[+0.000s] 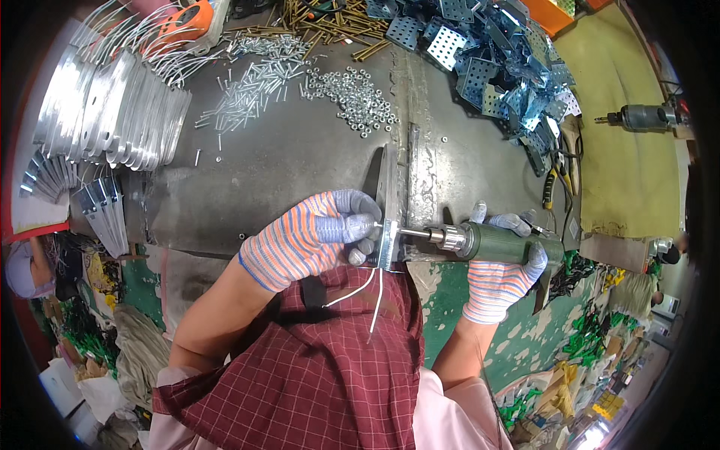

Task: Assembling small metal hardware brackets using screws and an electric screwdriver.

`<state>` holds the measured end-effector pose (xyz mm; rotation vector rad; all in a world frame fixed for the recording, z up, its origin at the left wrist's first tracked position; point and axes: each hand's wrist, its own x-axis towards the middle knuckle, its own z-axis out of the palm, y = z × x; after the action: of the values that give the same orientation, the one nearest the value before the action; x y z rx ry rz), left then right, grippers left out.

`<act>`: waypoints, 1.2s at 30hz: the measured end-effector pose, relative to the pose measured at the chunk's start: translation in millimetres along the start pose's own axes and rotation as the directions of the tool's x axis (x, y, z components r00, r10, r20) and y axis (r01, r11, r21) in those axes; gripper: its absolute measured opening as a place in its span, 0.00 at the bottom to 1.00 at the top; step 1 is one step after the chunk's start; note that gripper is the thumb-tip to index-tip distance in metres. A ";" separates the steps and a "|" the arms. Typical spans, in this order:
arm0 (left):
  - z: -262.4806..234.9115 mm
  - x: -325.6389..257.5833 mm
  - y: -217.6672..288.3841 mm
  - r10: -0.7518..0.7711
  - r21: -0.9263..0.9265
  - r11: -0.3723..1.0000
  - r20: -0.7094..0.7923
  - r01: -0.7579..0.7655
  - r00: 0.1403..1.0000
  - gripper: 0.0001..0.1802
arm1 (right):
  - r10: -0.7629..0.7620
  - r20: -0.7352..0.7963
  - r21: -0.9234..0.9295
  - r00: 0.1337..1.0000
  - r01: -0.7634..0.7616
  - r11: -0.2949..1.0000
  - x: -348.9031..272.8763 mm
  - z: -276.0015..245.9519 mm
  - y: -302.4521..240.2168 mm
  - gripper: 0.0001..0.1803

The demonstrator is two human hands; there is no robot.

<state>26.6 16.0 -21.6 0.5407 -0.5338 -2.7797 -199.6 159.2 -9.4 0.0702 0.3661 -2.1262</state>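
My left hand [304,236], in a striped glove with grey fingertips, is closed on one end of a long metal strip [388,199] at the table's near edge. Two white wires [377,296] hang from that end over a checked apron. My right hand [499,277], gloved alike, is wrapped round a green electric screwdriver [495,241] lying level. Its bit points left and reaches the strip's side, opposite my left fingertips. Whether a screw or nut sits between those fingertips is too small to tell.
Loose screws [251,94] and nuts [356,97] lie across the table [285,172]. Perforated metal brackets [502,71] are heaped at the far right, near pliers [551,187]. Wired metal strips [112,109] stand stacked at left. Another power driver [645,118] rests on a yellowish surface.
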 end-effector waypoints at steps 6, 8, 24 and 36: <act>6.1 -1.3 1.2 0.041 0.047 0.998 -0.050 -0.039 0.998 0.08 | -0.014 0.004 0.059 1.000 0.014 0.998 -2.7 3.9 2.9 0.24; 14.3 -4.2 4.5 0.054 0.170 0.985 -0.113 -0.034 0.992 0.08 | -0.015 0.005 0.036 1.000 0.015 0.999 -2.6 4.2 2.6 0.24; 37.0 -8.6 -37.1 0.732 0.946 0.292 -0.128 -0.138 0.669 0.04 | -0.072 0.172 -0.066 0.982 0.085 0.994 0.6 20.0 6.4 0.27; 20.4 11.4 36.8 0.223 0.661 -0.639 0.648 -0.393 0.728 0.17 | 0.048 0.121 -0.888 0.991 0.087 0.451 14.8 70.1 -51.2 0.29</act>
<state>14.7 -14.5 7.2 0.1904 -2.5841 -0.5848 -243.8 153.2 66.6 -0.7043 1.3858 -1.6737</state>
